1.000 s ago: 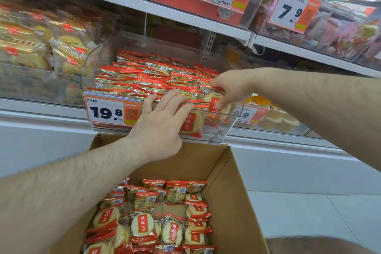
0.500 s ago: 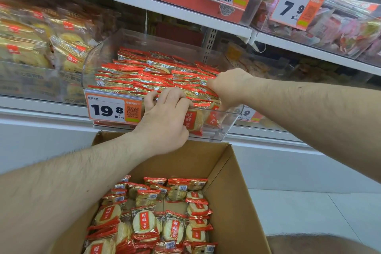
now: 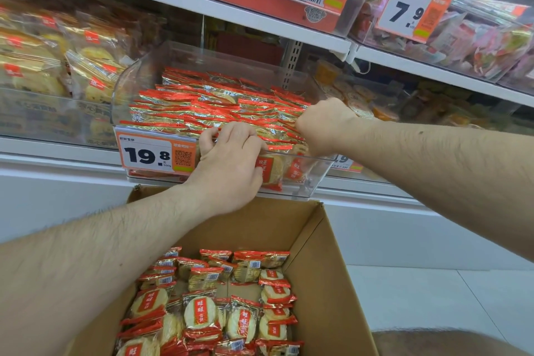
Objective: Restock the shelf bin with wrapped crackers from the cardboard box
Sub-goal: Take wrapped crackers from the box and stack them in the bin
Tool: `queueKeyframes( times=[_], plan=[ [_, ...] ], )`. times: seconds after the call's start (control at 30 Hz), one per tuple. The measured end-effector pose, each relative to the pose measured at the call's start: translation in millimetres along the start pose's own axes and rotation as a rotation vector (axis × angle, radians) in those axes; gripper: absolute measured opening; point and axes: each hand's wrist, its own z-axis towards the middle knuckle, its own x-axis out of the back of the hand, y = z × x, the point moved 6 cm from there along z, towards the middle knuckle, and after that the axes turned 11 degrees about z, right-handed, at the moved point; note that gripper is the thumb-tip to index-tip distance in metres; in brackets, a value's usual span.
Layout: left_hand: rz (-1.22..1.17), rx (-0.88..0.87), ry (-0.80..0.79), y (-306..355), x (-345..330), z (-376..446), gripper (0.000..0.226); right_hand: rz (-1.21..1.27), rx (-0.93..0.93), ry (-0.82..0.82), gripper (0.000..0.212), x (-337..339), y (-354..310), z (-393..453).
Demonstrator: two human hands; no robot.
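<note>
The clear plastic shelf bin [image 3: 138, 89] at my twelve o'clock tilts toward me, packed nearly to its front lip with red-and-gold wrapped crackers [image 3: 208, 107] lying flat in overlapping rows. At my six o'clock the open cardboard box [image 3: 326, 283] holds more of them [image 3: 199, 312], round white crackers showing through the wrappers, covering its floor.

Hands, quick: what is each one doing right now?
Left hand: fingers curled over the shelf bin front edge, on the wrapped crackers.
Right hand: curled; grip cannot be told.
</note>
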Motion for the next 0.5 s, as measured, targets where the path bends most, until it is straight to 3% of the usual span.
queueKeyframes(
  times=[0.13,0.27,0.5],
  plan=[
    [-0.027,0.027,0.013,-3.2,-2.0,3.3,0.021,0.043,-0.058,0.080,0.043,6.3,-1.2,1.7],
    [-0.031,0.047,0.023,-4.1,-2.9,6.1,0.028,0.056,-0.065,0.104,0.047,7.5,-0.1,-0.6],
    [0.032,-0.058,0.086,1.1,1.2,-7.9,0.047,-0.029,-0.175,0.136,0.080,11.7,15.3,-10.4]
  ],
)
